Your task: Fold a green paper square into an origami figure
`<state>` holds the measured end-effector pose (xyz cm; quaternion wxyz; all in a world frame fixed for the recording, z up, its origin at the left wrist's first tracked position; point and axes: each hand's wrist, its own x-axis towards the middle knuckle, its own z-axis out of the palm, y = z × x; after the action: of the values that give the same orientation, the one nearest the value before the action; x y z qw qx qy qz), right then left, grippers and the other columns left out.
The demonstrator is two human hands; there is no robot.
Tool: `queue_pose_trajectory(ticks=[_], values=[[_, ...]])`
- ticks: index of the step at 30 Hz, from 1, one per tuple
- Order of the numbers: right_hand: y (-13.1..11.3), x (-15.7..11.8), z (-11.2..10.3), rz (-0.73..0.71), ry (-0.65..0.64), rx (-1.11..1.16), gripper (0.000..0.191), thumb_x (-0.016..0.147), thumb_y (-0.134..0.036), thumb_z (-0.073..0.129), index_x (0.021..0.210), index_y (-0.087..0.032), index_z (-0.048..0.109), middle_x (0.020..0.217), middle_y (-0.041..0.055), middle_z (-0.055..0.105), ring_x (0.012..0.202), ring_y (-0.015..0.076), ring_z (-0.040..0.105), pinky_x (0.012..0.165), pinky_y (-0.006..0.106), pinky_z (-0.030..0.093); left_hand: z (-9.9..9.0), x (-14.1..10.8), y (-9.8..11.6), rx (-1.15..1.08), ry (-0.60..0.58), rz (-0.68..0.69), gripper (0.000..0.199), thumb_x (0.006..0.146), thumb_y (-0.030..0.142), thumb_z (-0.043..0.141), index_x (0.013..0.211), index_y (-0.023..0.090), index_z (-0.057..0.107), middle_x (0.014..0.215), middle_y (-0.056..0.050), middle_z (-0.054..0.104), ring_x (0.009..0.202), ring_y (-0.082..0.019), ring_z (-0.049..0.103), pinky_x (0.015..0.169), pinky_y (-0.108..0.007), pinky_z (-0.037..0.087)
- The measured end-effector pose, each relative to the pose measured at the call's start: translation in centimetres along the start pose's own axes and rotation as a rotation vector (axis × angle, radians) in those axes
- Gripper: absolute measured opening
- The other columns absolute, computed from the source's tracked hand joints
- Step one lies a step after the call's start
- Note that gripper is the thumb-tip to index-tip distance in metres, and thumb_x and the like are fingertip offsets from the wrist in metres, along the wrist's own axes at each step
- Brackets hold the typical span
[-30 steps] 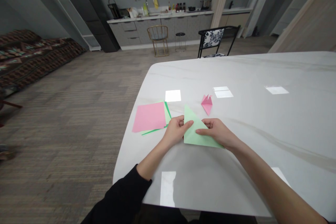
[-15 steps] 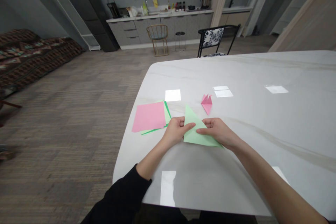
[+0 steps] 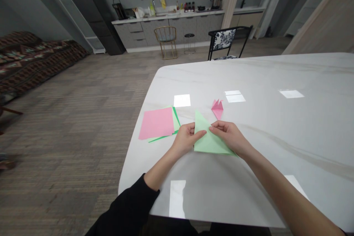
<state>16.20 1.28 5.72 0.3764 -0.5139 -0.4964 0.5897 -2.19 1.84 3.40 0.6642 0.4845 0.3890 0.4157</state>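
A light green sheet of paper (image 3: 211, 144), folded into a triangle, is held between both hands over the white table. My left hand (image 3: 186, 137) grips its left edge, thumb on top and fingers behind. On its slanted upper right edge, my right hand (image 3: 231, 135) pinches the paper between thumb and fingers. Just beyond the right hand lies a pink folded-paper figure (image 3: 217, 108) with pointed tips. Left of my left hand, a pink square sheet (image 3: 157, 123) lies on top of several green sheets (image 3: 176, 121), which show only at their edges.
The white glossy table (image 3: 276, 132) reaches far to the right; its left edge runs close to the paper stack. A black chair (image 3: 225, 40) stands behind its far side. Further back are a gold chair (image 3: 166, 38), a stool (image 3: 189, 37) and a kitchen counter (image 3: 127, 21).
My right hand has shifted slightly up along the slanted edge, its thumb now nearer that edge. The left hand keeps its hold, and the green paper has barely moved.
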Motion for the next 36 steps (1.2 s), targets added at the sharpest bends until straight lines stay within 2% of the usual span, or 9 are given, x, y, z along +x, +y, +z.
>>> queue_pose_trajectory(ticks=[7,10,13,16,23,29,31,33,36], values=[[0.7,0.3,0.2,-0.386,0.255,-0.334,0.017,0.081,-0.039,0.066,0.083,-0.022,0.066,0.084,0.0039,0.069,0.08,0.0209,0.064,0.081,0.037,0.05,0.7,-0.3,-0.9,0.09,0.046,0.069,0.039,0.077,0.044,0.072,0.1,0.013,0.069,0.089,-0.009,0.074,0.079,-0.024,0.069,0.068,-0.031,0.054],[0.5,-0.1,0.5,-0.481,0.23,-0.365,0.014,0.085,-0.036,0.062,0.084,-0.024,0.068,0.093,0.0049,0.07,0.09,0.023,0.064,0.087,0.039,0.049,0.6,-0.3,-0.9,0.124,0.062,0.089,0.036,0.079,0.044,0.071,0.099,0.013,0.069,0.084,-0.007,0.073,0.075,-0.021,0.069,0.064,-0.028,0.052],[0.3,-0.3,0.6,-0.369,0.137,-0.251,0.015,0.082,-0.038,0.066,0.083,-0.023,0.071,0.095,0.0046,0.071,0.09,0.0231,0.064,0.083,0.037,0.05,0.3,-0.2,-0.7,0.081,0.047,0.087,0.035,0.079,0.042,0.072,0.098,0.014,0.069,0.083,-0.006,0.073,0.073,-0.02,0.068,0.063,-0.027,0.052],[0.3,-0.1,0.3,-0.269,0.099,-0.142,0.019,0.079,-0.04,0.07,0.085,-0.022,0.073,0.091,0.005,0.072,0.085,0.0225,0.065,0.077,0.035,0.051,0.3,-0.2,-0.4,0.019,0.007,0.075,0.036,0.078,0.042,0.073,0.1,0.014,0.069,0.087,-0.008,0.074,0.077,-0.021,0.069,0.066,-0.029,0.053],[0.5,0.1,-0.1,-0.344,0.103,-0.168,0.017,0.081,-0.038,0.068,0.076,-0.022,0.073,0.093,0.005,0.072,0.088,0.0224,0.064,0.077,0.033,0.049,0.5,-0.4,-0.2,0.006,-0.015,0.072,0.035,0.078,0.039,0.074,0.1,0.013,0.069,0.091,-0.009,0.075,0.08,-0.022,0.07,0.07,-0.029,0.053],[0.3,-0.1,0.1,-0.33,0.096,-0.169,0.016,0.082,-0.036,0.067,0.082,-0.022,0.075,0.1,0.0055,0.072,0.093,0.0222,0.064,0.077,0.032,0.049,0.5,-0.2,-0.6,0.041,0.015,0.088,0.036,0.08,0.042,0.071,0.1,0.013,0.067,0.088,-0.007,0.073,0.076,-0.02,0.068,0.066,-0.028,0.052],[0.5,0.1,0.0,-0.308,0.095,-0.167,0.014,0.08,-0.034,0.068,0.083,-0.022,0.075,0.1,0.0054,0.072,0.094,0.0223,0.064,0.079,0.033,0.05,0.4,-0.2,-0.7,0.133,0.021,0.104,0.035,0.083,0.044,0.067,0.1,0.013,0.066,0.085,-0.006,0.072,0.074,-0.019,0.067,0.064,-0.028,0.05],[0.9,0.5,-0.2,-0.274,0.088,-0.182,0.012,0.078,-0.03,0.067,0.082,-0.021,0.075,0.097,0.0049,0.073,0.091,0.0218,0.065,0.08,0.033,0.05,0.0,-0.2,-0.6,0.34,0.078,0.146,0.032,0.085,0.045,0.064,0.093,0.014,0.064,0.077,-0.004,0.068,0.069,-0.017,0.063,0.061,-0.027,0.048],[1.7,1.0,-0.4,-0.215,0.042,-0.257,0.012,0.079,-0.024,0.063,0.081,-0.021,0.074,0.091,0.0037,0.074,0.085,0.0208,0.066,0.078,0.033,0.051,-0.8,-0.3,-0.1,0.776,0.36,0.345,0.025,0.083,0.039,0.067,0.091,0.017,0.059,0.079,-0.003,0.063,0.073,-0.018,0.059,0.065,-0.029,0.046]])
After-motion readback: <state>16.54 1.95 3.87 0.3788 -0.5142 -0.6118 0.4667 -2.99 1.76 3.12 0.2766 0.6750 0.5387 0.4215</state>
